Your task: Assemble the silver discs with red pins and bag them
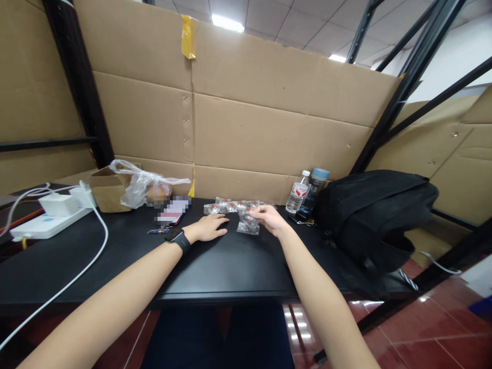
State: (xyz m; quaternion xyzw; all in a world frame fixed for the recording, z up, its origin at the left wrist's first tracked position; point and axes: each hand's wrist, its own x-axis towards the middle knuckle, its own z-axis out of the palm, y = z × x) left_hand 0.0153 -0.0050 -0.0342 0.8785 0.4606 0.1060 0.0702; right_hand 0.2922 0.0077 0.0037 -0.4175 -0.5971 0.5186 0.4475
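My right hand (270, 217) pinches the upper edge of a small clear plastic packet (249, 224) with red marks on it; what is inside is too small to make out. Behind it, a row of similar clear packets (226, 206) lies along the back of the black table (215, 266). My left hand (209, 227), with a dark watch (179, 239) on the wrist, rests flat on the table to the left of the packet, fingers spread and holding nothing.
Left: a power strip (49, 221) with a white cable, a cardboard box (109, 192), a plastic bag (144, 187) and a blurred-out item (175, 209). Right: a water bottle (298, 193), a blue-lidded bottle (315, 189) and a black backpack (372, 220). A cardboard wall (269, 133) stands behind.
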